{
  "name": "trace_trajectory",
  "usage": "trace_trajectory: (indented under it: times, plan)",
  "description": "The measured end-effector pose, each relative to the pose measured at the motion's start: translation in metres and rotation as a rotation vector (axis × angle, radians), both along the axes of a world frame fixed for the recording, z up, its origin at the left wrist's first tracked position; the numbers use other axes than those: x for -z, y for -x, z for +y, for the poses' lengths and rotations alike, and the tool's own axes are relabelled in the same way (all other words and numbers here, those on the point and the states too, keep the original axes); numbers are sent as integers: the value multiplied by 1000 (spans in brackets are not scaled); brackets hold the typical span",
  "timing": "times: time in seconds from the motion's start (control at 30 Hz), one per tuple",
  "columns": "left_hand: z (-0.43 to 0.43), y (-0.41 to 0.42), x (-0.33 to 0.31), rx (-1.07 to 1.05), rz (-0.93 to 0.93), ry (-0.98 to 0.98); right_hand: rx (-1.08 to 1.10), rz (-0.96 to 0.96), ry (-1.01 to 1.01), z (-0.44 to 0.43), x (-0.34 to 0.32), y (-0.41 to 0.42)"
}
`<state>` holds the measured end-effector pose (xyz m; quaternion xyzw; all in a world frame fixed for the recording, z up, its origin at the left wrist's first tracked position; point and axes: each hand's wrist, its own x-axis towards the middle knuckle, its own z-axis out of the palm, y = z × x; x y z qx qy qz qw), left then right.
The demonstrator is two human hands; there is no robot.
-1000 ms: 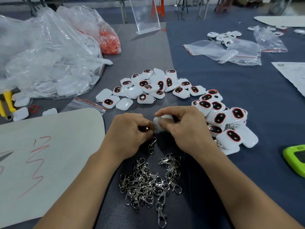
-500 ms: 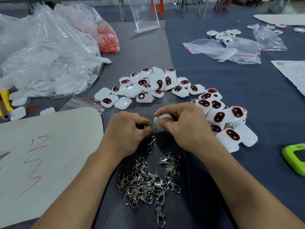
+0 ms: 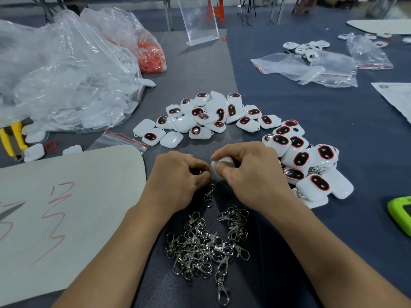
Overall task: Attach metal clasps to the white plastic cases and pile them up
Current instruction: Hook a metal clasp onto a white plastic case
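Head view: my forearms reach in from the near edge of the tabletop (image 3: 311,112), knuckles up, hands meeting mid-table. My right hand (image 3: 249,172) curls round a white case (image 3: 219,166), thumb pressed on its end. My left hand (image 3: 178,176) pinches the top of a metal clasp (image 3: 209,194) dangling beside the case. Between my forearms lie spare clasps (image 3: 204,247); a pile of cases (image 3: 311,165) sits just right of my right hand

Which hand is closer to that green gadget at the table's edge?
Right. The right hand, holding a white case, is nearer the green gadget, which lies off to its right. The left hand, pinching a metal clasp, sits beyond it, farther left.
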<state>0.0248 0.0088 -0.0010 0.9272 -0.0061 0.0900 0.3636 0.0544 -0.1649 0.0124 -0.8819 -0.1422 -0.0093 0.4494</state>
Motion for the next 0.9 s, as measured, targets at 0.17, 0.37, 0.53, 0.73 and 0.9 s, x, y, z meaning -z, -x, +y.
trace_trajectory:
  times: [0.17, 0.37, 0.53, 0.73, 0.9]
  plan:
    - [-4, 2, -1, -60, -27, 18, 37, 119, -174, 0, 10, 0]
    - [-2, 0, -3, -24, -116, 215, 54, 502, -643, -4, 1, -10]
    - [-3, -1, -6, 33, -124, 301, 20, 641, -701, -12, -6, -14]
    - [-2, -1, -8, 93, -53, 483, -29, 703, -776, -14, -11, -9]
    - [1, 2, -11, 188, -14, 425, -32, 664, -774, -12, -11, -6]
